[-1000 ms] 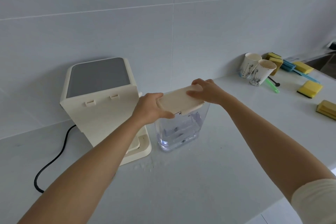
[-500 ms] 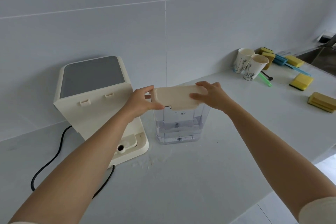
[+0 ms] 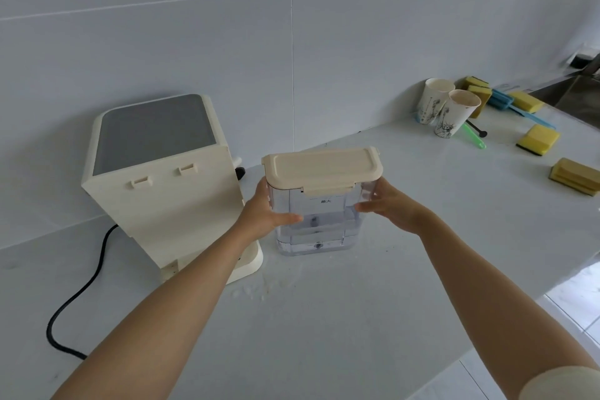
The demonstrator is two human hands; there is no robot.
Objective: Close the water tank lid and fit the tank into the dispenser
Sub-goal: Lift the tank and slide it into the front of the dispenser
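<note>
At the far left a black cord (image 3: 78,295) trails off the counter (image 3: 324,334) from the dispenser (image 3: 162,191), which stands turned so that its flat back, with two small clips near the top, and its low base face the person, probably so the tank can be dropped straight in. Beside it, the left hand (image 3: 263,214) is wrapped on the tank (image 3: 316,221), thumb across the front wall and fingers behind, pressed flat against the clear side. The tank stands upright just right of the dispenser base, seemingly resting on the counter, with a little water in the bottom. Its lid (image 3: 321,167) sits level over the rim with the front latch down, so the closing looks done. The right hand (image 3: 386,208) mirrors the left, clamping the other wall; a two-sided hold suits a wet, smooth box that must be lifted level. Farther right, well apart, stand paper cups (image 3: 448,110) and sponges (image 3: 539,140).
</note>
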